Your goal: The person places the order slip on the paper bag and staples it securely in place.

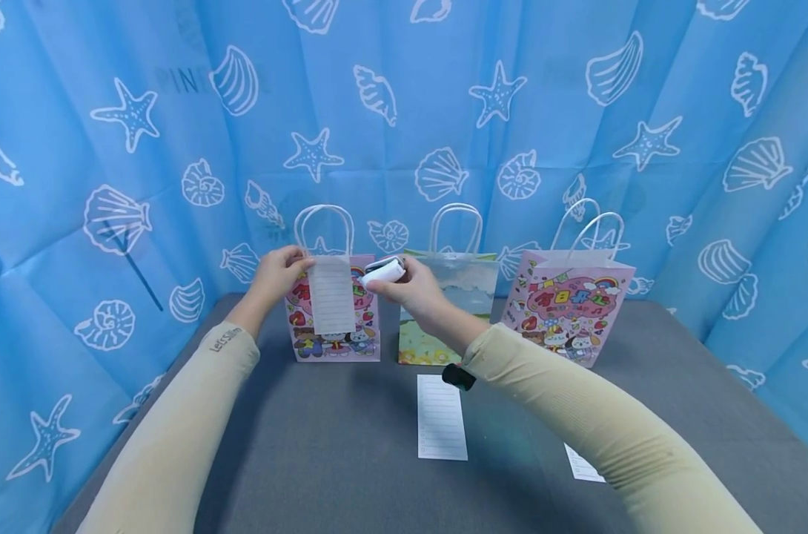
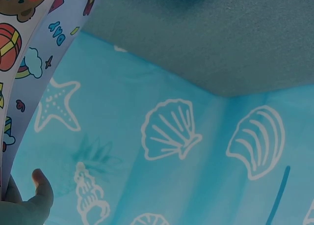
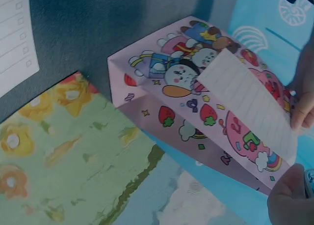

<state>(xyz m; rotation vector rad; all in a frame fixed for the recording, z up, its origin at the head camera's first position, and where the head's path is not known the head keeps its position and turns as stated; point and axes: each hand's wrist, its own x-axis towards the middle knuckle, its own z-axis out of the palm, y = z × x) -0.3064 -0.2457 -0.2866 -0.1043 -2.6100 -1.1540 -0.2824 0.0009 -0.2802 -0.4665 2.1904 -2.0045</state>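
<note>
My left hand (image 1: 277, 278) pinches the top left corner of a lined paper slip (image 1: 332, 297) against the upper edge of the left pink paper bag (image 1: 304, 326). The slip hangs down over the bag's cartoon front, and in the right wrist view the same slip (image 3: 245, 102) lies along that printed face. My right hand (image 1: 420, 293) grips a small white stapler (image 1: 385, 271) just right of the slip's top. In the right wrist view only an edge of the stapler (image 3: 309, 180) shows beside the thumb. The left wrist view catches a fingertip (image 2: 41, 193) beside the bag.
A landscape-printed bag (image 1: 451, 289) stands in the middle, partly behind my right hand. Another pink bag (image 1: 571, 308) is at the right. A second slip (image 1: 441, 419) lies on the grey table (image 1: 310, 452); a third (image 1: 583, 466) is partly under my sleeve's outline. A blue curtain (image 1: 404, 111) hangs behind.
</note>
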